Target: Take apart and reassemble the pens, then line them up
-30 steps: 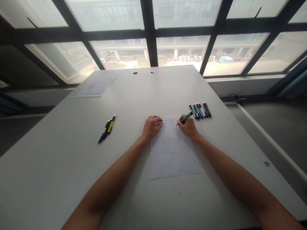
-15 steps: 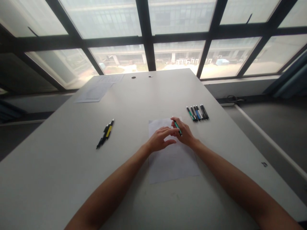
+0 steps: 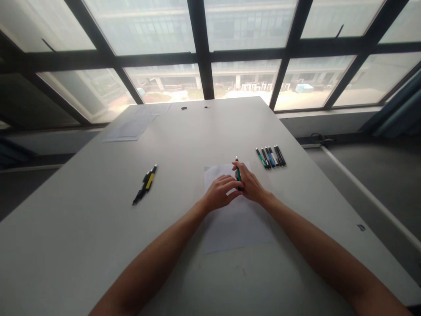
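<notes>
A green and black pen (image 3: 238,174) stands nearly upright between my two hands, over a white sheet of paper (image 3: 237,230). The fingers of my right hand (image 3: 251,183) are closed around its upper part. At its lower end, the thumb and index finger of my left hand (image 3: 219,193) pinch it. Both hands are above the upper half of the sheet. To the right of them lies a row of several pens, among them a green pen (image 3: 262,159) and a blue pen (image 3: 271,156).
On the white table (image 3: 82,228), a yellow and black pen (image 3: 150,180) lies against black pens (image 3: 140,192) at left. Printed papers (image 3: 128,127) lie at the far left. A small dark piece (image 3: 361,228) is near the right edge. Windows (image 3: 246,79) rise behind the table.
The pen has turned from slanted to nearly upright. My left thumb and index finger, apart before, have closed on its lower end, and my right hand has shifted slightly left.
</notes>
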Demonstrator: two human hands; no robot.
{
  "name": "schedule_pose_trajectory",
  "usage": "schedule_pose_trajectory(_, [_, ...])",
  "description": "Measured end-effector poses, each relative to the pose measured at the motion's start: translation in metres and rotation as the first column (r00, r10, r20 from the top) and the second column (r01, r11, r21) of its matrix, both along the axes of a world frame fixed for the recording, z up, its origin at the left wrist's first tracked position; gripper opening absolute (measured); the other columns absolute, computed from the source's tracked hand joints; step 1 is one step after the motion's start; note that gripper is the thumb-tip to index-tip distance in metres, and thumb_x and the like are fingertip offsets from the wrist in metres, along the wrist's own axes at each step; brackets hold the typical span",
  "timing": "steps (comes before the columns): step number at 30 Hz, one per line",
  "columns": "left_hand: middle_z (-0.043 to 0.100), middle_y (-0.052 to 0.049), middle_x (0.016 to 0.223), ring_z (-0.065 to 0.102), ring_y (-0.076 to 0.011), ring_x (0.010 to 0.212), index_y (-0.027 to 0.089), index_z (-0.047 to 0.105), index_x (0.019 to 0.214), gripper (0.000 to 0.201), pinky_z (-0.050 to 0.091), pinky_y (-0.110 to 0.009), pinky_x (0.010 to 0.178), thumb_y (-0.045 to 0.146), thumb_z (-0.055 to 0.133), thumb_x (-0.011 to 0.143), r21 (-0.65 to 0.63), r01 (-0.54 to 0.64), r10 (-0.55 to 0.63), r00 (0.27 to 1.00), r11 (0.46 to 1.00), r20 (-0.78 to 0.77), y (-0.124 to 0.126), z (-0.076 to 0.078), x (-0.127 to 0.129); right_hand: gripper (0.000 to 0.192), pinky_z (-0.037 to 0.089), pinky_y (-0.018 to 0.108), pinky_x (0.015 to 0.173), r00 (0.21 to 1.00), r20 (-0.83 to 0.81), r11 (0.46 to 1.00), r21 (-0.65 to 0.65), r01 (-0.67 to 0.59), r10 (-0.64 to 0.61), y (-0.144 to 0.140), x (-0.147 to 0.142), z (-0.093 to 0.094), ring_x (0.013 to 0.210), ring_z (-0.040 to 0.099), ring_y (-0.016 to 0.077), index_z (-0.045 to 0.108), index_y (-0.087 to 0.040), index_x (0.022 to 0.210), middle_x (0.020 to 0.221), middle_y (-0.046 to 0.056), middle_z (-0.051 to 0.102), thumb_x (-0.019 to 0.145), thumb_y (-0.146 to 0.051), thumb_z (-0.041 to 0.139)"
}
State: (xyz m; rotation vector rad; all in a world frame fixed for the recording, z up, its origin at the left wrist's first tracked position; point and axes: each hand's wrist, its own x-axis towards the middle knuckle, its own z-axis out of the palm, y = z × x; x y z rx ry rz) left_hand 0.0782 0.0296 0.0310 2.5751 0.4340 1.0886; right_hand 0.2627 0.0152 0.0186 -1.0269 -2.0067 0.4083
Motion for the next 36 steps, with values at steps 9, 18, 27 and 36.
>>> schedule_pose_trajectory(9, [0.067,-0.003,0.083,0.060,-0.0151,0.076,0.020,0.051,0.129,0.033,0.048,-0.031,0.076,0.034,0.050,0.099,-0.167,-0.133,0.159,0.975,0.977,0.152,0.009,-0.008,-0.011,0.041,0.049,0.027,0.055,0.745,-0.620,0.935,-0.353,0.016,-0.247,0.028,0.015,0.000,0.071,0.060,0.0134,0.065,-0.018,0.121,0.104,0.008,0.064,0.086,-0.026,0.046])
schedule_pose_trajectory(18, [0.063,0.001,0.074,0.058,-0.0135,0.070,0.020,0.056,0.124,0.028,0.047,-0.029,0.073,0.028,0.050,0.098,-0.173,-0.205,0.233,0.960,0.963,0.156,0.012,-0.012,-0.010,0.041,0.051,0.035,0.083,0.753,0.205,0.742,-0.146,0.655,-0.625,0.062,0.063,0.024,0.085,0.067,0.0216,0.064,-0.012,0.123,0.095,0.011,0.072,0.083,-0.021,0.064])
schedule_pose_trajectory(27, [0.064,0.000,0.073,0.058,-0.0130,0.067,0.019,0.058,0.122,0.027,0.048,-0.028,0.071,0.026,0.049,0.097,-0.137,-0.212,0.234,0.957,0.968,0.171,0.012,-0.011,-0.011,0.028,0.048,0.033,0.079,0.442,0.710,0.666,0.051,0.744,-0.548,0.084,0.042,0.020,0.098,0.068,0.0274,0.071,-0.008,0.104,0.105,0.022,0.068,0.094,-0.010,0.045])
schedule_pose_trajectory(36, [0.065,-0.002,0.075,0.060,-0.0150,0.071,0.021,0.066,0.110,0.022,0.049,-0.031,0.077,0.026,0.050,0.095,-0.083,-0.363,0.370,0.925,0.928,0.089,0.020,0.002,-0.019,0.022,0.046,0.031,0.069,0.478,0.565,0.656,0.156,0.738,-0.672,0.060,0.032,0.020,0.093,0.066,0.0264,0.069,-0.013,0.104,0.105,0.018,0.067,0.094,-0.022,0.052])
